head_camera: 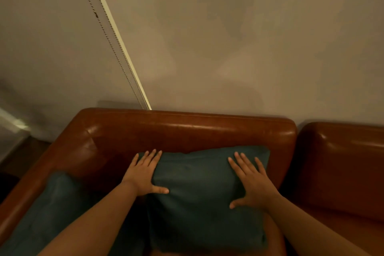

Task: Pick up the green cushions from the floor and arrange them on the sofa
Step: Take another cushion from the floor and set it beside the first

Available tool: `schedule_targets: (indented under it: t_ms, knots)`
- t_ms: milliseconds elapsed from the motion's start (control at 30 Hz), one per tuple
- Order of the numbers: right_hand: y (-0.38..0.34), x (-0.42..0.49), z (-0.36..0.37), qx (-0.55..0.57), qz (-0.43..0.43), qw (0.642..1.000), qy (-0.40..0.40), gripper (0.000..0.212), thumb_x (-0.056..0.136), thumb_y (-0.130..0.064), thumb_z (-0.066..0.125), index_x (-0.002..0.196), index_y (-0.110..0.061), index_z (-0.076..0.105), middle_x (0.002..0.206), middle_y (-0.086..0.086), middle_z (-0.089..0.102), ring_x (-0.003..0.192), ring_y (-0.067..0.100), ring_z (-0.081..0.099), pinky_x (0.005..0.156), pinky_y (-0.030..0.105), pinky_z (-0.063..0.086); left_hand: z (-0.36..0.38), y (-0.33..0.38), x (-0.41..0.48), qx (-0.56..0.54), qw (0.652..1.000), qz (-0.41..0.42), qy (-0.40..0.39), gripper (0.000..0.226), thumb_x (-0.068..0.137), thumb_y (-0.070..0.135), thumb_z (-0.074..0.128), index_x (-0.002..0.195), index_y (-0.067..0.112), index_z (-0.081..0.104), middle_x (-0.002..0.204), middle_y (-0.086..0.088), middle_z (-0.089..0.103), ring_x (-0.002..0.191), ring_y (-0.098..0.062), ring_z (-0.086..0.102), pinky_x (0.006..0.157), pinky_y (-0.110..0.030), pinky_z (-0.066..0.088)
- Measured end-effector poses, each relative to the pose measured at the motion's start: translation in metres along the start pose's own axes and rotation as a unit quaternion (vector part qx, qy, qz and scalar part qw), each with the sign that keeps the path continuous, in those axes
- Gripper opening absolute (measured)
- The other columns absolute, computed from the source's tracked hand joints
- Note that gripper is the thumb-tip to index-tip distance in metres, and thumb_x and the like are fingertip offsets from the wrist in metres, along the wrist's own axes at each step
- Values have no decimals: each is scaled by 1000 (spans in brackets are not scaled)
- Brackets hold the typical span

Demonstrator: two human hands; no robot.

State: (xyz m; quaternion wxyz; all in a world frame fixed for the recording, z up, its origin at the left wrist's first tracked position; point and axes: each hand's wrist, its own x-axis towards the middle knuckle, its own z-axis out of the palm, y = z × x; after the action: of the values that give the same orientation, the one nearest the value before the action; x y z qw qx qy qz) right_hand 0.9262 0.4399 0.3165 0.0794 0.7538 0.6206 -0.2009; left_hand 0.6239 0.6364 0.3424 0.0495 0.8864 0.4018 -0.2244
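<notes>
Our fingers lie straight and spread, nothing clenched, both palms flat on the dark green square fabric cushion. Our left hand presses its edge at nine o'clock, our right hand its face at three o'clock. The cushion leans against the back of the glossy brown leather sofa — a second green cushion lies at eight o'clock, by the armrest.

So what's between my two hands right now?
Only bare fabric of the green cushion, seen in the head view; the left hand and right hand lie flat on it.
</notes>
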Motion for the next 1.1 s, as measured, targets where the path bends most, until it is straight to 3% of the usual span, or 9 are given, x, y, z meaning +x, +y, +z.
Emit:
schedule_targets:
  t_ms: [33,133,200,333,533,700,867,1000,1100]
  knots:
    - [3,0,-3,1,1,1000,12,143,40,-105,29,154,-21,10,154,15,28,143,30,23,112,45,-3,1,-2,-1,0,1000,-17,-17,149,33,101,25,147,20,-24,159,1,-18,147,-21,-13,116,-49,-8]
    - [10,1,-4,10,0,999,46,145,39,-101,42,140,-32,-36,153,7,-23,144,26,-18,110,44,-22,3,-3,-4,6,998,-46,-35,146,48,91,54,147,17,-24,158,1,-21,146,-20,-16,116,-52,-6]
    - [10,0,-4,-4,10,999,41,147,38,-98,45,134,-28,-42,147,3,-34,139,20,-28,111,43,-22,4,1,-6,8,997,-63,-32,144,53,87,57,148,14,-23,158,-1,-21,146,-20,-16,117,-52,-5]
    - [9,-3,-6,-10,18,999,40,145,28,-99,28,133,-26,-40,158,8,-23,135,16,-29,111,44,-19,-1,7,-10,19,997,-74,-31,141,56,85,58,149,12,-21,159,-4,-19,146,-22,-17,116,-51,-9]
    - [-6,-4,-14,0,52,999,16,153,24,-100,28,144,-25,-30,160,11,-16,147,30,-14,115,54,-10,-4,-9,-38,-31,998,-57,0,131,62,84,53,150,14,-15,159,-4,-17,145,-23,-19,116,-51,-10]
    - [-50,8,-33,-23,7,1000,-12,146,48,-85,64,148,-24,-23,160,8,-14,147,28,-14,112,57,-12,-2,-42,-79,-31,994,-94,53,115,74,76,51,152,15,-8,160,-5,-10,146,-24,-15,114,-52,-8]
    - [-97,43,-57,-32,-50,997,-43,144,49,-77,73,151,-26,-15,162,5,-2,149,25,-4,113,60,-7,2,-86,-122,17,976,-151,153,99,80,69,50,153,18,7,161,-6,4,147,-25,-8,112,-57,-10]
    - [-133,74,-71,-35,-81,993,-81,147,46,-71,80,151,-29,-13,160,4,10,147,25,11,113,61,0,26,-122,-153,-11,960,-202,193,111,64,75,62,150,16,25,157,-13,20,146,-30,9,111,-65,6]
    - [-152,89,-72,-42,-96,988,-113,149,44,-68,83,151,-30,-13,159,5,16,145,28,17,112,62,9,50,-139,-173,-94,946,-246,191,127,54,94,37,153,21,4,160,-10,5,147,-31,5,113,-58,4]
